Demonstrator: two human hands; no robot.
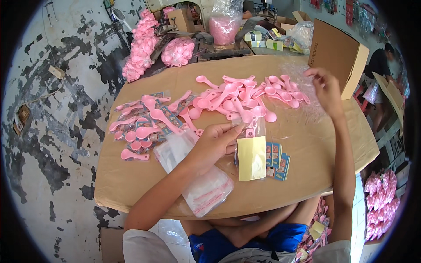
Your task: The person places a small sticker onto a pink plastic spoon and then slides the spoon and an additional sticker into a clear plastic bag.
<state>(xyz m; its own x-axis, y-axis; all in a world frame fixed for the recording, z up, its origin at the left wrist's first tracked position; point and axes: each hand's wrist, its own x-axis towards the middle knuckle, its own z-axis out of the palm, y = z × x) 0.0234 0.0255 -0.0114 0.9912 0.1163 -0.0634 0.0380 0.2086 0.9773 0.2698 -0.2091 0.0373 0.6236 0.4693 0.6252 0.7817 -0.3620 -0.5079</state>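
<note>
My left hand [215, 142] is closed on the edge of a clear plastic bag [262, 127]. Inside or against the bag are a pink measuring spoon [247, 116] and a yellow card [252, 158] with a fold line. Raised at the right, my right hand [325, 90] has loosely bent fingers spread apart, above a heap of thin clear plastic strips [302, 81]. No object shows in it. Just right of the yellow card lie several blue printed cards [280, 166]. A stack of flat clear bags [206, 190] rests under my left forearm.
Loose pink spoons [230, 92] are piled mid-table, with bagged spoons and blue cards [136, 122] to their left. A cardboard box [331, 57] stands at the far right edge. Bundles of pink spoons [177, 51] sit beyond the table [307, 166]. Another person [380, 61] is at right.
</note>
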